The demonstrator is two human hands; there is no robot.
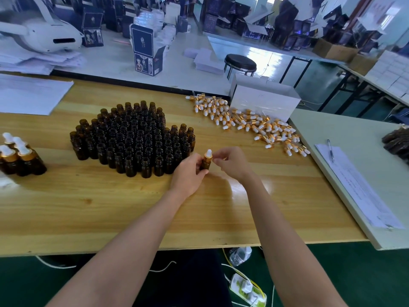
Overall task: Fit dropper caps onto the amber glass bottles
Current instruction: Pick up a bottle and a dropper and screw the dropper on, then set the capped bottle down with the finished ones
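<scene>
Just past the middle of the wooden table (110,207), both hands meet over one amber bottle (205,165). The left hand (188,173) curls its fingers round the dark brown glass body and holds it upright. The right hand (232,165) pinches the dropper cap (208,153) with thumb and fingertips; the cap has a gold collar and a white rubber bulb and sits on the bottle's neck.

At ten o'clock from the held bottle, a tight cluster of open bottles (132,140) stands on the pale wood. At nine o'clock, near the left edge, stands a small group of capped bottles (20,158). At one o'clock loose caps (254,125) lie scattered in a long heap. At three o'clock, on the adjoining grey table, lie a printed sheet (358,185) and a pen (330,150).

Beyond are a black stool (240,63) at twelve o'clock, white benches, and a white headset (39,34) at eleven.

A white box (265,98) sits touching the cap heap, its inside hidden. Dark printed cartons (145,52) stand open on the far benches.
</scene>
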